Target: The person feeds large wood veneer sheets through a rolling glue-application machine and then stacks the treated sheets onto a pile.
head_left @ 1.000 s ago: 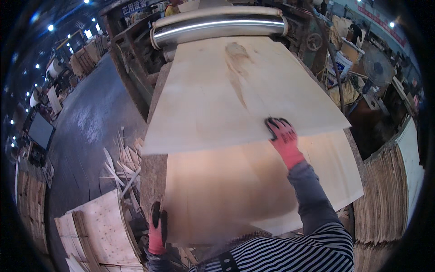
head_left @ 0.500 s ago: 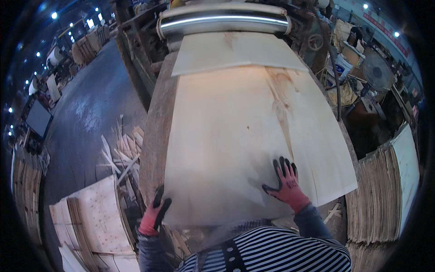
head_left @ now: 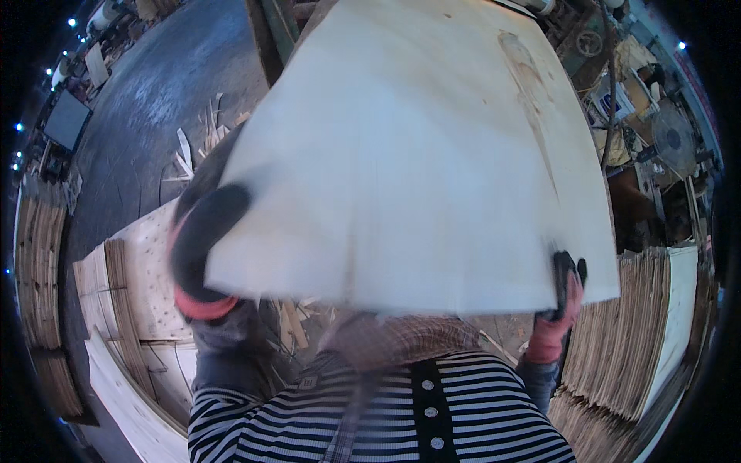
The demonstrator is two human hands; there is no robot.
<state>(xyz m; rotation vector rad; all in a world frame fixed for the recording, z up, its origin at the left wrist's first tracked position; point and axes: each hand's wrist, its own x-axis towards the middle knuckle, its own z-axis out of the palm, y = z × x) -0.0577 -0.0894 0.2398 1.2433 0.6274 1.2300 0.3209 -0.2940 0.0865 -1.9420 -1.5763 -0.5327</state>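
A large pale wood veneer sheet point(head_left: 401, 177) with a brown knot streak stretches away in front of me, its near edge raised and smeared by motion. My left hand point(head_left: 204, 247), in a red and black glove, is curled round the sheet's left edge by the near corner; blur hides the separate fingers. Close to the near right corner, my right hand point(head_left: 567, 297), gloved the same way, grips the near edge, fingers close together over the top face. Most of the work table beneath is hidden by the sheet.
Stacked veneer sheets stand at my right point(head_left: 621, 332) and lower left point(head_left: 158, 270). Wood scraps point(head_left: 185, 158) litter the dark floor on the left. A fan point(head_left: 674, 139) is beyond the right side, near a white bucket point(head_left: 614, 104). Machine framing point(head_left: 274, 35) rises at the far left of the sheet.
Both hands, earlier resting flat and open by the sheet, now hold its edges. The near edge has come up, and my right hand has moved right. The view has tilted down, hiding the roller.
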